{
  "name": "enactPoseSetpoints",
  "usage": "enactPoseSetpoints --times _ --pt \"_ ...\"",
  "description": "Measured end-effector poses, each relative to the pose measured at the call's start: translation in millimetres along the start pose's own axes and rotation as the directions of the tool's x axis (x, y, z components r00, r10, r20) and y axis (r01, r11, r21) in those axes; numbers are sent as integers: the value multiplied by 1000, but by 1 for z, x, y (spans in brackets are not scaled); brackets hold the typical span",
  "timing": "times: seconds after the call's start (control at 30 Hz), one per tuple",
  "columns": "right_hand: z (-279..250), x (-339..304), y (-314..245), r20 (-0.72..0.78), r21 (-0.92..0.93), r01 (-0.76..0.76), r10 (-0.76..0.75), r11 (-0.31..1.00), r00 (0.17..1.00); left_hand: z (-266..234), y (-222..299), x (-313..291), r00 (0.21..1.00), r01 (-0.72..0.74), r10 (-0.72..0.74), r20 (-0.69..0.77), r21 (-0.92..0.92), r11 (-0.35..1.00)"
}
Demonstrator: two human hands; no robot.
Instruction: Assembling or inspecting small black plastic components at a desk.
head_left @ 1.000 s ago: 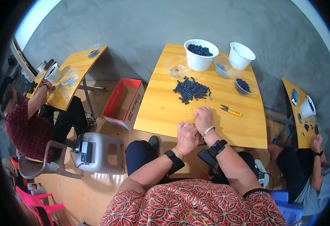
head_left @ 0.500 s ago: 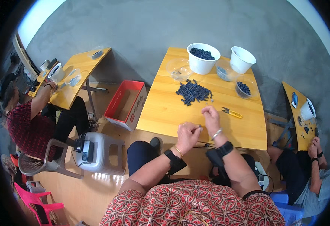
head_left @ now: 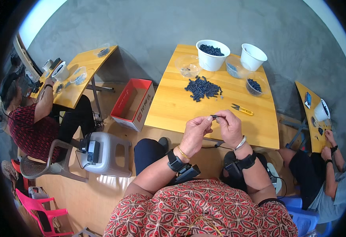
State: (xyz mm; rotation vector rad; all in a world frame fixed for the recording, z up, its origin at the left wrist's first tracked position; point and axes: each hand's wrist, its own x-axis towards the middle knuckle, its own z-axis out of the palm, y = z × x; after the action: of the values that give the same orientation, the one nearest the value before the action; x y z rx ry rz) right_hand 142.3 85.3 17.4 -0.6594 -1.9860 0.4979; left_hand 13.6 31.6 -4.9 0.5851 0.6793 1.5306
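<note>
My left hand [head_left: 197, 133] and my right hand [head_left: 230, 128] meet above the near edge of the wooden table [head_left: 173, 110]. Both are closed in a pinch on one small dark cylindrical piece [head_left: 215, 116]; its finer shape is too small to make out. Beyond them lies a loose pile of similar dark pieces [head_left: 203, 88]. To the right of the pile rests a pair of yellow-handled thread snips [head_left: 243, 110], touched by neither hand.
Along the table's far side stand a white tub [head_left: 212, 61] full of dark pieces, another white tub [head_left: 253, 58] and clear plastic bowls [head_left: 254, 87]. A red-rimmed box [head_left: 130, 125] sits on the floor at left. People work at tables on both sides.
My right hand has come in to the left hand, and its fingertips now pinch the small piece too. My view has shifted slightly. At left, the other person's arm has moved.
</note>
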Motion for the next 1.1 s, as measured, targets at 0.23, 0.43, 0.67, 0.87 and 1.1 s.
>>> enactPoseSetpoints --times 0.23,0.43,0.67,0.87,1.1 --pt "-12 -1 -3 112 293 -164 137 942 984 6 11 -11 986 -153 166 -16 301 941" --pt "-17 -3 9 76 408 -255 246 876 966 6 5 -5 980 -187 197 2 337 923" --pt "-17 2 24 89 -68 -31 37 997 995 -8 -7 4 999 -8 22 -35 347 938" --pt "-102 67 138 -214 -492 -172 74 854 974 -35 -21 22 981 -119 173 -87 432 894" --pt "-49 86 138 -50 -555 -15 -16 831 999 -59 -28 33 932 -299 358 60 686 663"
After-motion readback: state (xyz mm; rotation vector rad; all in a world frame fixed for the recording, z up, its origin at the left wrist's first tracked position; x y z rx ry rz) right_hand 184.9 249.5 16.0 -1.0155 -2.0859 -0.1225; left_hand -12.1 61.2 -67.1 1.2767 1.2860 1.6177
